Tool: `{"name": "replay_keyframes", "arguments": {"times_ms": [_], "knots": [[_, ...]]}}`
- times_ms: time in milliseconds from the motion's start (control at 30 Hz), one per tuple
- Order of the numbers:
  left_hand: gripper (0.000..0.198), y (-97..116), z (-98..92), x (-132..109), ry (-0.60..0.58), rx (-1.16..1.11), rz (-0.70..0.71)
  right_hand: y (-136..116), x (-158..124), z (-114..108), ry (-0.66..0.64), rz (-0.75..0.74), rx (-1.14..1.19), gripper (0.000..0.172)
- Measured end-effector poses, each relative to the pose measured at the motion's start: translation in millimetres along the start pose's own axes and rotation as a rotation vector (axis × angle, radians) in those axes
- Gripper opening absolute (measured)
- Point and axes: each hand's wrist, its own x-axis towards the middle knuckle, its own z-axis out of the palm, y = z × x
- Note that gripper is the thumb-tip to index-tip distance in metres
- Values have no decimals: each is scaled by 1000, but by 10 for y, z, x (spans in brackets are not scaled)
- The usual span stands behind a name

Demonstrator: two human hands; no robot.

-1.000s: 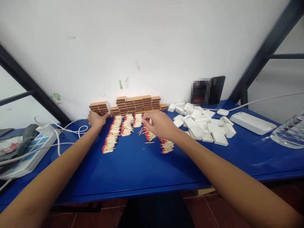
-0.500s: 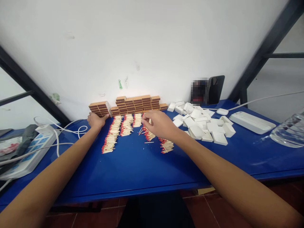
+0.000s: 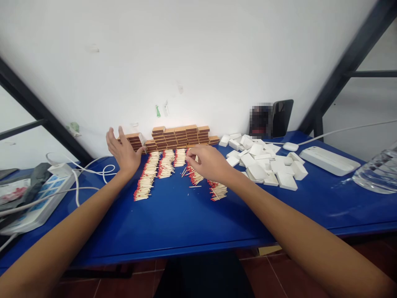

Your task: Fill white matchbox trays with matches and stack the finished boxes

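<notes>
My left hand (image 3: 124,153) is open, fingers spread and raised in front of a small stack of brown matchbox sleeves (image 3: 135,141) by the wall. Its thumb is close to the right side of that stack; whether it touches I cannot tell. My right hand (image 3: 206,161) has its thumb and forefinger pinched together above the red-tipped matches (image 3: 196,177); what it pinches, if anything, is hidden. Further rows of matches (image 3: 145,178) lie to the left, and a short pile (image 3: 218,190) sits below my right wrist. Behind them stands a longer stack of matchbox sleeves (image 3: 178,136).
A heap of white matchbox trays (image 3: 260,161) lies right of the matches on the blue table (image 3: 149,231). Beyond it are a phone (image 3: 283,118), a white case (image 3: 328,160) and a clear plastic bottle (image 3: 376,174). A power strip (image 3: 40,207) with white cables occupies the left side.
My left hand has let go of the small stack of matchbox sleeves; its fingers have lifted up and spread. My right hand has stayed in place over the matches.
</notes>
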Motion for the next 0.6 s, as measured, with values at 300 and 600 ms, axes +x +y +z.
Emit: {"name": "replay_keyframes", "arguments": {"times_ms": [300, 600], "knots": [[74, -153, 82, 112, -111, 10, 539, 0, 5, -4, -8, 7, -17, 25], [68, -171, 184, 171, -145, -36, 651, -13, 10, -23, -14, 18, -26, 27]]}}
